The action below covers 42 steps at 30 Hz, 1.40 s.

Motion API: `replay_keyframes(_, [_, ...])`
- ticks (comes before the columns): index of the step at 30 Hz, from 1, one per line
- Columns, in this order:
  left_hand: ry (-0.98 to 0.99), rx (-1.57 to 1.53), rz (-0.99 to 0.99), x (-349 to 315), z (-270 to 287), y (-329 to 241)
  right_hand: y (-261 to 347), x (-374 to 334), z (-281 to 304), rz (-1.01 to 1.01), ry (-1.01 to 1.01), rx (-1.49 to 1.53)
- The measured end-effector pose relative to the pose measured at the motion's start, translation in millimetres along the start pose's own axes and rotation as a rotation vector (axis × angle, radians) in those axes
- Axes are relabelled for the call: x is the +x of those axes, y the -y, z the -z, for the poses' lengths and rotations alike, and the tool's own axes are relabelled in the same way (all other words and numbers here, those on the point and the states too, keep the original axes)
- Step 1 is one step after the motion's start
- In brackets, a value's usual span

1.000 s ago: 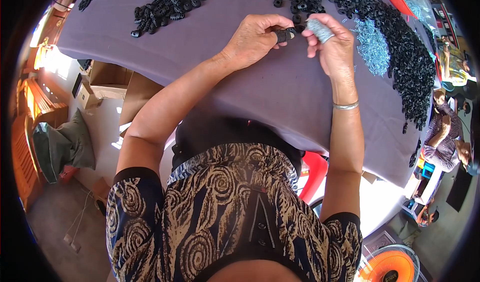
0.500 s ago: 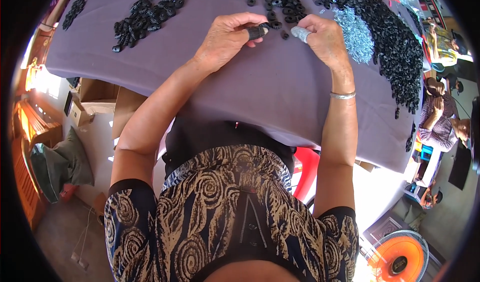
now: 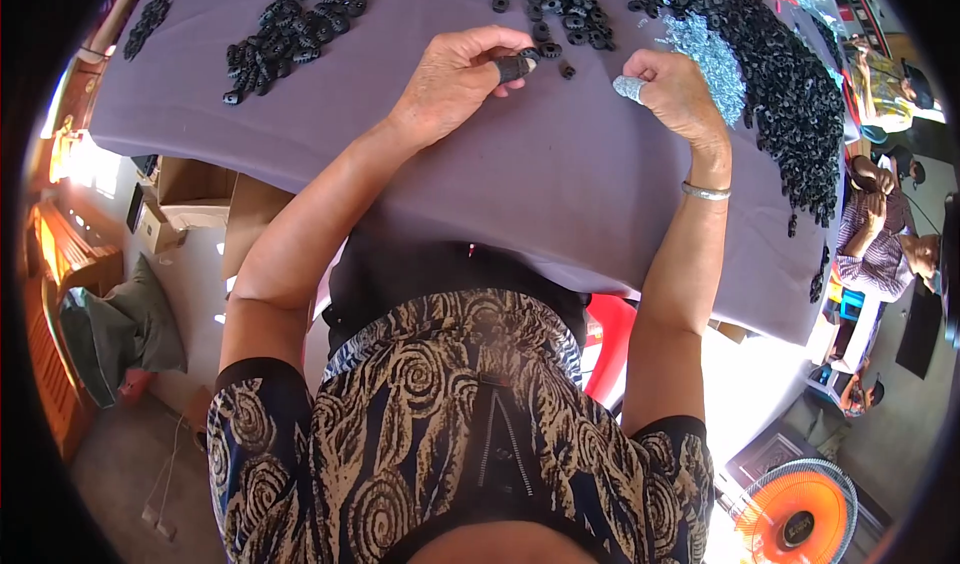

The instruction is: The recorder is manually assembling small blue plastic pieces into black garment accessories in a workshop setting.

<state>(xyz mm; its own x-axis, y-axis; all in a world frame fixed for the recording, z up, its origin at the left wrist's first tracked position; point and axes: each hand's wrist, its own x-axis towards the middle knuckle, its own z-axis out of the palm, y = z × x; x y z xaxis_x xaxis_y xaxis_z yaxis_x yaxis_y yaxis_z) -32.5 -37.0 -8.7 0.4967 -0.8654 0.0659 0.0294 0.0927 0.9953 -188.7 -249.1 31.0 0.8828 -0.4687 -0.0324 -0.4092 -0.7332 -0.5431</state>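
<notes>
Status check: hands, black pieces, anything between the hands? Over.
Left hand pinching black piece. Right hand curled beside blue pile, contents unclear. Loose piece between them.

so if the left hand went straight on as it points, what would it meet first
Probably the loose black oval piece just right of the left hand, though the hand's height above the tablecloth is unclear.

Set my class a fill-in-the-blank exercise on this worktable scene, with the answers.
The left hand pinches a small oval piece coloured ____.
A shiny silver metal bangle circles the person's ____ wrist.
The heap of loose translucent pieces beside the right hand is light ____.
The round fan at the picture's lower right looks bright ____.
Missing words: black; right; blue; orange.
</notes>
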Motion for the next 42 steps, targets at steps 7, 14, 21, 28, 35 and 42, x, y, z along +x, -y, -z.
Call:
replay_keyframes(7, [0.015,-0.036,0.002,0.5,-0.9,5.5,30.4,3.8,-31.6,0.084,0.026,0.854])
replay_keyframes(14, [0.019,-0.056,-0.028,0.7,1.0,8.2,56.0,6.0,-53.9,0.112,-0.017,1.214])
replay_keyframes(21, [0.032,-0.057,-0.046,1.6,0.5,8.0,53.1,8.7,-60.3,0.103,-0.031,1.111])
replay_keyframes(28, [0.02,-0.028,-0.046,1.8,0.8,9.0,60.4,3.7,-59.9,0.17,-0.097,0.816])
replay_keyframes(35, [-0.025,-0.09,-0.024,1.1,0.4,7.1,75.0,-4.6,-57.7,0.496,-0.366,0.189])
replay_keyframes(42, [-0.033,-0.129,-0.045,3.7,3.5,6.8,29.2,7.8,-33.9,0.154,-0.298,0.393])
